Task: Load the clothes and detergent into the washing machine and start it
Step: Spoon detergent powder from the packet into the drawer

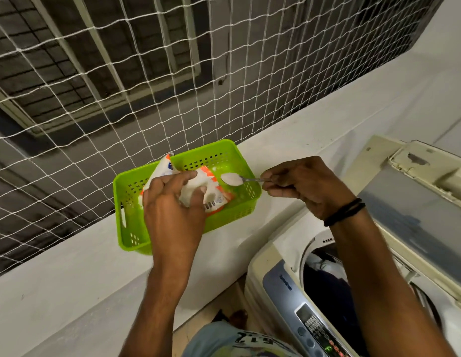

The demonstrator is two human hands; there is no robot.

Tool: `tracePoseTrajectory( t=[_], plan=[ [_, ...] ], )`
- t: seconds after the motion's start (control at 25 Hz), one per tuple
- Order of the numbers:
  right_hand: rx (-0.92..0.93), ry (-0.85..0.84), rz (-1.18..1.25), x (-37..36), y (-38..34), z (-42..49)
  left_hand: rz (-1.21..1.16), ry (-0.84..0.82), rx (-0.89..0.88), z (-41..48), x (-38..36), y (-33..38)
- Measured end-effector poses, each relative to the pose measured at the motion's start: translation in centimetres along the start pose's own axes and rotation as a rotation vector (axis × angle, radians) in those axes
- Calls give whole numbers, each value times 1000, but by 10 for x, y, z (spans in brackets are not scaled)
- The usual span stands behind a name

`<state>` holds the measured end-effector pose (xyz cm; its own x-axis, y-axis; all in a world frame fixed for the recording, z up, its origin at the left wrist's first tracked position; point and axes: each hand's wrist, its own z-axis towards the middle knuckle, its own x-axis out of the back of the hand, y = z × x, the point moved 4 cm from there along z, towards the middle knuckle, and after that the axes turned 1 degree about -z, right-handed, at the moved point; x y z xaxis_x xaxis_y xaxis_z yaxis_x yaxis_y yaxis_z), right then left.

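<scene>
- Nearest the camera, at the lower right, stands the top-loading washing machine [275,287] with its lid [415,217] raised; dark clothes [327,284] already lie in the drum, and lights show on the control panel [319,336].
- Beyond it, on the white counter [69,274] along the netted opening, sits a green perforated basket [131,228].
- Inside that basket lies the white-and-orange detergent packet [211,191]; the left hand [172,202] grips its crumpled top, fingers curled round it to steady it.
- Just right of the packet, the right hand [301,186] pinches the handle of a metal spoon [239,179], whose bowl is heaped with white powder and hangs over the basket, just clear of the packet.
- Judging by this, the clothes are loaded and the detergent step is in hand: a measure has been scooped but not yet delivered.
- Next, the spoon must travel level, right and nearward, across the gap to the open drum without spilling, then tip over the clothes; closing the lid and starting the machine remain.
</scene>
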<state>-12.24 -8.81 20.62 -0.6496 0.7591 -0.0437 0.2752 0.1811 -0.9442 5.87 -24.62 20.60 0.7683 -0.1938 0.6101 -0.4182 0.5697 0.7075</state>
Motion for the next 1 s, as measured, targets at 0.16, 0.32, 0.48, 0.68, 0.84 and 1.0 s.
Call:
tracePoseTrajectory(
  t=[0.16, 0.32, 0.48, 0.68, 0.84, 1.0],
  plan=[
    [-3, 55, 42, 27, 4, -16, -124, 68, -22, -8, -14, 20],
    [-29, 177, 84, 64, 15, -35, -269, 72, -91, -20, -38, 45],
    [-62, 359, 146, 116, 36, -59, -360, -32, -164, -41, -81, 84],
    [-83, 558, 261, 183, 78, -86, -384, -276, -254, -71, -160, 111],
    [-125, 726, 313, 238, 125, -102, -313, -555, -244, -99, -238, 120],
    [-191, 897, 370, 290, 190, -111, -295, -843, -127, -133, -318, 115]
  ],
)
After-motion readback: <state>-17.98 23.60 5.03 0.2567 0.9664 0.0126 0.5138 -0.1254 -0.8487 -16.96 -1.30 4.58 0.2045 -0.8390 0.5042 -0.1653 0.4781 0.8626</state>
